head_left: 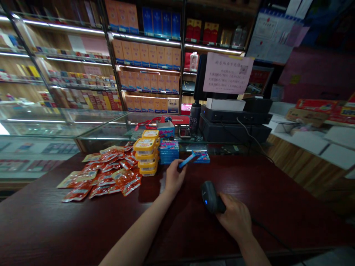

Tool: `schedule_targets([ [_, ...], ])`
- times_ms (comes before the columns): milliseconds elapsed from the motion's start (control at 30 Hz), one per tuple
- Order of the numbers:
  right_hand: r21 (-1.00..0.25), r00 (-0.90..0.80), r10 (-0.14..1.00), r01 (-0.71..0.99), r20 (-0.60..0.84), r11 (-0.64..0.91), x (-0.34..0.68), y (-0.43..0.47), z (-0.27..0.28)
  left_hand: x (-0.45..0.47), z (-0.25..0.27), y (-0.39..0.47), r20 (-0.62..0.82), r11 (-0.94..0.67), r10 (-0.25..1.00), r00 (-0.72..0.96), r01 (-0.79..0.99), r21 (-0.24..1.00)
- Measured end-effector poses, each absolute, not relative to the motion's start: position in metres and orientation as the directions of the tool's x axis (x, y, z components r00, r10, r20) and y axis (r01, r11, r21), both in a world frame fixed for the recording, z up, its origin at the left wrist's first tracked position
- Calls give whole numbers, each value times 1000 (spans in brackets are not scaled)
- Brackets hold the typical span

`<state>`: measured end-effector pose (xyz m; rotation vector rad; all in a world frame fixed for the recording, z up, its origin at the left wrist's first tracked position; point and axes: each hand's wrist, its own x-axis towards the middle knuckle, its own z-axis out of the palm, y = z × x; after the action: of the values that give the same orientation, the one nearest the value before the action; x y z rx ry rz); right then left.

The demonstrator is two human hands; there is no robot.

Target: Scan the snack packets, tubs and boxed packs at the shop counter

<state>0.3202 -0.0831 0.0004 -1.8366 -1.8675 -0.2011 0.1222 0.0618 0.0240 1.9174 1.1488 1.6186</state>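
Blue packet in your left hand, thumb and fingers closed on near end. Left of that grip: sachet heap, then tub stack. Just beyond: packet stack. Right, nearer you: scanner, your right hand wrapped round it. Step reads as scanning; next move likely calls for lining packet up with scanner.

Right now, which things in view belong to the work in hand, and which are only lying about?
Belonging to the work:
Flat blue pack, in the left hand
Black gun-shaped scanner, in the right hand
Probably also stacked blue packs, yellow-lidded plastic tubs, shiny orange packets

Apparently just lying about:
Tall black bottle
Flat red object
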Motion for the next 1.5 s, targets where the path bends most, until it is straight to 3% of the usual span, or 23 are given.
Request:
schedule_targets([
  [100, -249, 50, 895, 966, 443, 70, 321, -83, 0, 129, 39, 71, 688, -667, 695, 209, 545, 508],
  [233, -295, 69, 903, 953, 423, 66, 320, -83, 3, 147, 55, 89, 598, -682, 650, 468, 707, 187],
  [367, -329, 90, 912, 943, 401, 52, 318, -83, 5, 171, 58, 109, 488, -710, 633, 601, 702, 56],
  [533, -333, 103, 914, 942, 391, 36, 318, -82, 3, 198, 43, 126, 493, -717, 650, 578, 681, 148],
  [667, -337, 107, 920, 941, 377, 29, 318, -81, 2, 202, 30, 133, 510, -689, 700, 501, 661, 296],
  [900, -341, 94, 931, 940, 352, 35, 317, -82, 5, 182, 24, 143, 437, -519, 839, 324, 719, 463],
  [1100, -354, 102, 938, 935, 332, 24, 317, -82, 7, 191, 19, 147, 433, -391, 886, 164, 766, 510],
  [1500, -346, 110, 945, 938, 308, 4, 319, -80, 3, 195, 15, 148, 373, -359, 913, 167, 764, 537],
])
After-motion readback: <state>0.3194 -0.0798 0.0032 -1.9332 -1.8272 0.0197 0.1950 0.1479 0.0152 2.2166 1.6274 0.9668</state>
